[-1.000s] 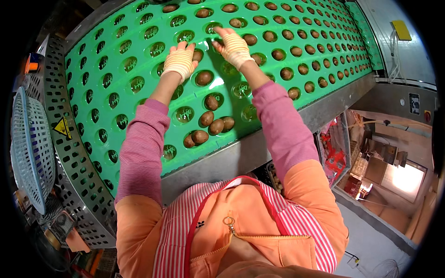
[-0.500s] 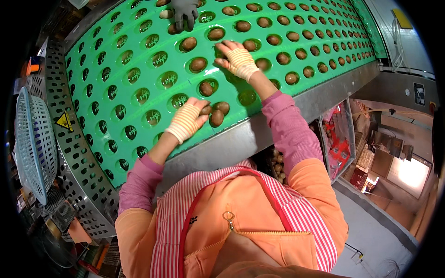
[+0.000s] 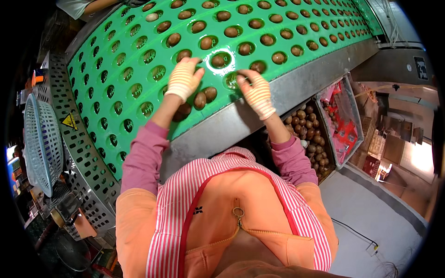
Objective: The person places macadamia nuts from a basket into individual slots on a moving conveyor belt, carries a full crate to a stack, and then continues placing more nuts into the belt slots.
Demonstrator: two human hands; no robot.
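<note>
Brown eggs, one to a pocket, fill many oval pockets of a green moulded belt (image 3: 178, 132). My left hand (image 3: 182, 79), in a striped fingerless glove, has its fingertips beside an egg (image 3: 184, 55) in a pocket, thumb held apart. My right hand (image 3: 257, 95), gloved alike, hovers over the belt's near edge with thumb and fingers spread. Just beyond its fingers lies an egg (image 3: 258, 67), and to their left is a pocket (image 3: 231, 80) without an egg. Two loose eggs (image 3: 200, 100) rest together below my left hand, and a darker egg (image 3: 182, 112) lies partly behind my left wrist.
A metal rail (image 3: 218, 136) borders the belt on my side. Below right stand a box of eggs (image 3: 316, 153) and a plastic-lined crate with red packets (image 3: 342, 125). A light-blue basket (image 3: 41, 143) leans at the left. Another person's dark-gloved hand (image 3: 135, 2) shows at the top left.
My left hand has moved away from me, off the loose eggs. My right hand has drawn back toward the near edge. The other person's gloved hand has withdrawn to the upper left.
</note>
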